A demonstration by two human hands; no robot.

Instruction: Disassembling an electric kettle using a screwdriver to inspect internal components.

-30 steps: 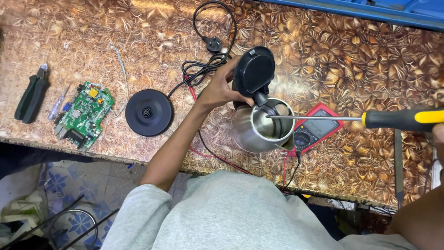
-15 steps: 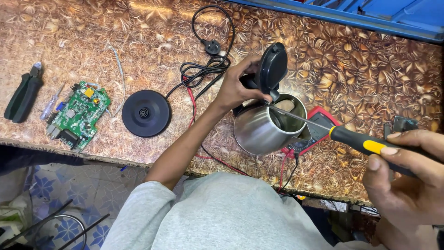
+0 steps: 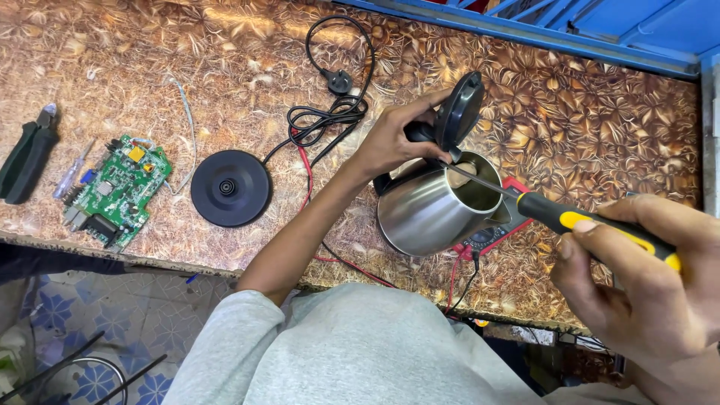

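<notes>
A steel electric kettle stands near the front edge of the counter, a little right of centre, tipped slightly so its mouth faces 2 o'clock. Its black lid is swung up and open at the kettle's 12 o'clock. The left hand closes on the black handle at the kettle's 10 o'clock, fingers wrapped over the top by the lid hinge. The right hand is closed around the black and yellow grip of a screwdriver, at 4 o'clock from the kettle; the metal shaft runs toward 10 o'clock and its tip goes in through the kettle's mouth (where the tip ends inside cannot be seen).

Partly under the kettle, at its 4 o'clock, lies a red-cased meter, with red and black leads trailing over the front edge. The round black kettle base sits well apart at the kettle's 9 o'clock, its black cord bundled at 1 o'clock from the base and ending in a plug further back. At the base's 9 o'clock rests a green circuit board, just beside a small clear-handled screwdriver, and a pair of dark-handled pliers lies at the far left edge.
</notes>
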